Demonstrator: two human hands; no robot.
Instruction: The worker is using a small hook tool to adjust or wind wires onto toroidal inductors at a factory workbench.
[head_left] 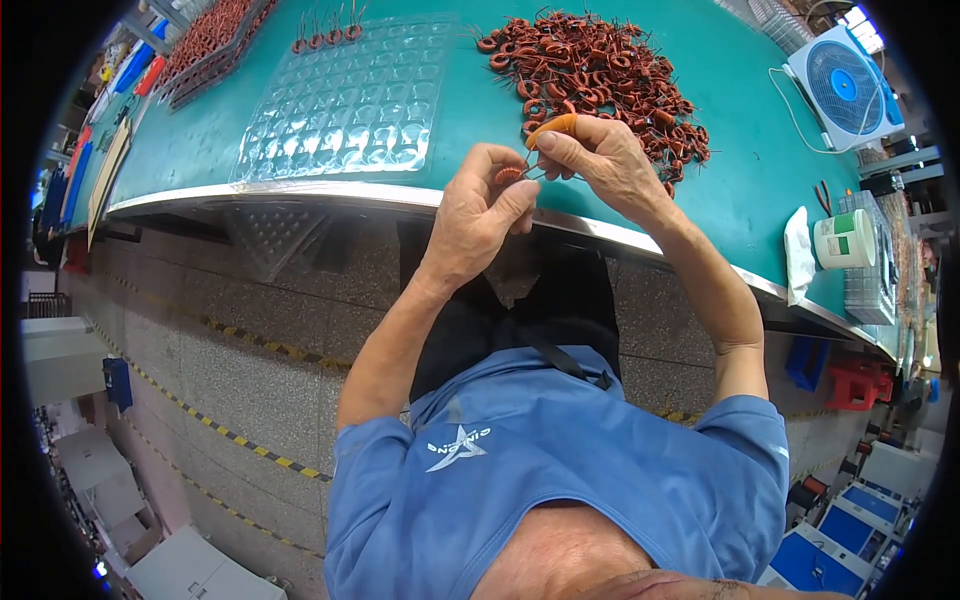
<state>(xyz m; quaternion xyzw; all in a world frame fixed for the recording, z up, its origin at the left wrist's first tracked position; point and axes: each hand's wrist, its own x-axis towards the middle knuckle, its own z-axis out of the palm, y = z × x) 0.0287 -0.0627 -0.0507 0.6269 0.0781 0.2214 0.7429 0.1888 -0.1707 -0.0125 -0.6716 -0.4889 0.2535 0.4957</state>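
Note:
My left hand (475, 205) is closed, pinching a small ring coil (508, 175) wound with copper-red wire between thumb and fingers. Thin wire leads (533, 177) stick out of the coil to the right. Close beside it, my right hand (598, 160) is also closed, its thumb and index finger pressed together at these leads. An orange curved piece (550, 129) lies along the right index finger and looks like a finger cover. Both hands meet just above the table's near edge. Past the right hand spreads a big heap of similar coils (600, 80).
On the green table (460, 120) lies a clear plastic tray (340, 110) with round pockets; several coils (330, 38) stand along its far edge. A crate of coils (215, 45) is at far left. Rightward are a blue-white fan (843, 85), a white tub (845, 238) and a cloth (799, 255).

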